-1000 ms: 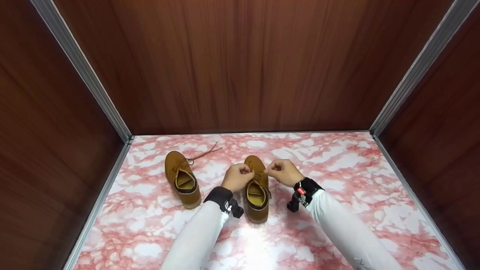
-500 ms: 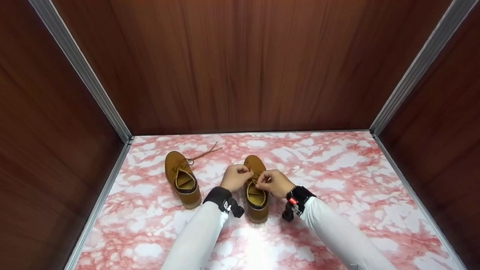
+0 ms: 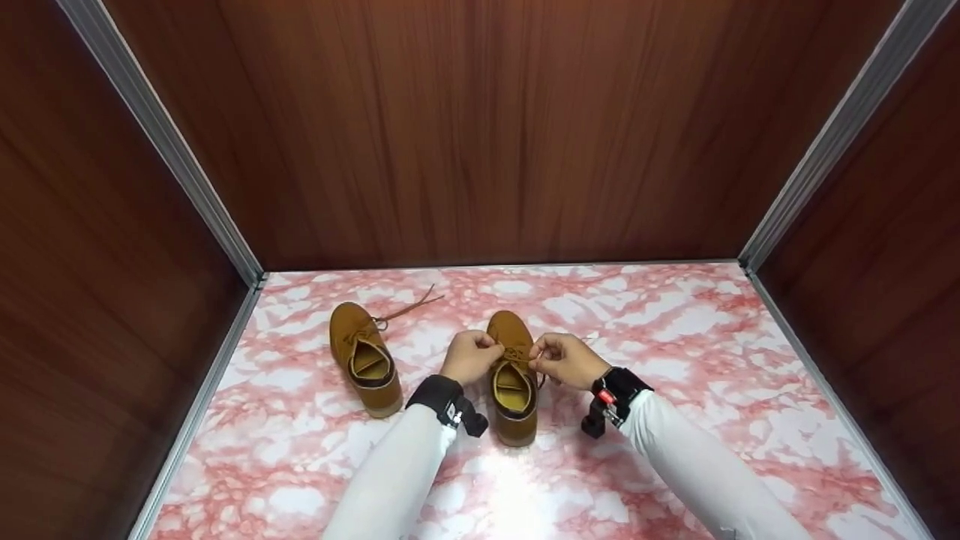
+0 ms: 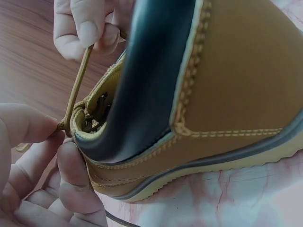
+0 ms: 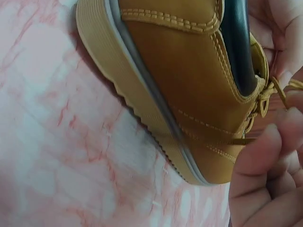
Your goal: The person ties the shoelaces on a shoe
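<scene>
A tan lace-up shoe [image 3: 516, 430] stands upright with its toe pointing away from me, and both hands are over its lacing. My left hand [image 3: 466, 358] pinches a brown shoelace between thumb and fingertip at the shoe's left side. From the right, my right hand [image 3: 571, 362] pinches a lace close to the eyelets. In the left wrist view a stretch of shoelace [image 4: 78, 87] runs taut from the right hand's fingertips down to the shoe's collar. Loops of lace [image 5: 263, 100] lie over the tongue in the right wrist view.
A matching shoe [image 3: 345, 319] stands to the left, its loose lace ends [image 3: 411, 306] stretched out to the right on the tabletop [image 3: 675, 457]. The surface is pink-and-white marbled. Brown wood-grain panels [image 3: 480, 135] with grey metal edging rise at the back and both sides.
My right hand moved in over the shoe's opening, then drew back to the right with the lace. The left hand stayed nearly still, and neither shoe shifted noticeably.
</scene>
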Available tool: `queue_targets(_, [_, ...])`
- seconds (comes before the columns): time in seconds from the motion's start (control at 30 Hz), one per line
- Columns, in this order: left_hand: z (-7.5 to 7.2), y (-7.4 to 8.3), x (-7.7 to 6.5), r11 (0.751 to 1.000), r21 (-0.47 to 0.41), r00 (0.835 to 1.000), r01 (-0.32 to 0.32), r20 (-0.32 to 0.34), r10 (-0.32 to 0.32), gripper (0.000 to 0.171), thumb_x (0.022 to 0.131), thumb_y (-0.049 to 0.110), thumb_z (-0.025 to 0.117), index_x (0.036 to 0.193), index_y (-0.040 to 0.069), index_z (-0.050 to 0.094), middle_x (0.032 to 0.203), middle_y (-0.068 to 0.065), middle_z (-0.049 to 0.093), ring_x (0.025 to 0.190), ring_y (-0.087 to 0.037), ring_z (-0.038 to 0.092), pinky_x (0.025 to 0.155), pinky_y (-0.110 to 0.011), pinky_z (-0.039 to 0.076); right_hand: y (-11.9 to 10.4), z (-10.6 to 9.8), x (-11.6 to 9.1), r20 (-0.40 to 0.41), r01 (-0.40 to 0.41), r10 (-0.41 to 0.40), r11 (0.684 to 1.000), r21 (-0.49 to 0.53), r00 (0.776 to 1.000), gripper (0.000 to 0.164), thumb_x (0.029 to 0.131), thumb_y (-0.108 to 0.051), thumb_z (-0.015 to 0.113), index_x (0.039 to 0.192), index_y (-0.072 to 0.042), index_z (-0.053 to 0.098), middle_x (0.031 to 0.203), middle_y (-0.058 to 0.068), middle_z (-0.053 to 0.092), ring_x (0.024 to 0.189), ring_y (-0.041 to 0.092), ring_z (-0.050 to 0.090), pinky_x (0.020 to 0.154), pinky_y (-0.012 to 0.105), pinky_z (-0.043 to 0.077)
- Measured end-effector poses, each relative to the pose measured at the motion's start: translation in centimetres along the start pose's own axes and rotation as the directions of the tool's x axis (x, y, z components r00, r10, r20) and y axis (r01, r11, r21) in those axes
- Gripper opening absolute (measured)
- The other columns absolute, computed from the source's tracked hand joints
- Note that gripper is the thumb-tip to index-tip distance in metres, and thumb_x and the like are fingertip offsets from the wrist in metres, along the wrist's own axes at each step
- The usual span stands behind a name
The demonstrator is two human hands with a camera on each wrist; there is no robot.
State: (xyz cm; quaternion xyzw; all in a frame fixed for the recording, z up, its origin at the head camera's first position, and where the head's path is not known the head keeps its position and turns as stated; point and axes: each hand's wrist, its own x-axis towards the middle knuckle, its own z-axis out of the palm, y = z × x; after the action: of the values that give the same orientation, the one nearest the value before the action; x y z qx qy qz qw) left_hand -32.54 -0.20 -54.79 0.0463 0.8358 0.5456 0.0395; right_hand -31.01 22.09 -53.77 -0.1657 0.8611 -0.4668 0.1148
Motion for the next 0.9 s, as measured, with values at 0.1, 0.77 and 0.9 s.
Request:
queue_targets(0.1, [0.0, 0.1, -0.1, 1.0, 0.007, 1.0, -0.005, -0.002, 0.005, 0.012, 0.09, 0.013, 0.073, 0.081, 0.005, 0.071, 0.077, 0.003, 0.061, 0.078, -0.012, 0.058, 0.073, -0.023, 0.049, 0.1, 0.0, 0.1, -0.023, 0.014, -0.015, 0.999, -0.036, 1.0, 0.008, 0.095, -0.012, 0.075, 0.095, -0.004, 0.073, 0.074, -0.005, 0.061, 0.062, 0.006, 0.053, 0.057, 0.019, 0.045])
queue_targets(0.77, [-0.1, -0.3, -0.1, 0.996, -0.072, 0.999, -0.049, -0.015, 0.048, 0.007, 0.086, 0.007, 0.074, 0.082, 0.003, 0.07, 0.085, -0.006, 0.072, 0.08, -0.013, 0.064, 0.075, -0.023, 0.056, -0.1, 1.2, 2.2, -0.222, -0.08, 0.067, 0.996, -0.05, 0.973, 0.017, 0.095, -0.019, 0.078, 0.085, -0.011, 0.066, 0.066, -0.008, 0.054, 0.059, 0.007, 0.049, 0.054, 0.02, 0.041])
queue_targets(0.9, [0.0, -0.5, 0.1, 0.996, -0.086, 0.999, -0.032, -0.004, 0.031, 0.008, 0.087, 0.007, 0.075, 0.084, 0.002, 0.07, 0.086, -0.005, 0.072, 0.08, -0.011, 0.063, 0.075, -0.021, 0.054, 0.0, 1.6, 2.8, -0.208, -0.081, 0.065, 0.994, -0.071, 0.976, 0.012, 0.096, -0.018, 0.077, 0.093, -0.008, 0.071, 0.067, -0.005, 0.056, 0.058, 0.006, 0.049, 0.055, 0.02, 0.041])
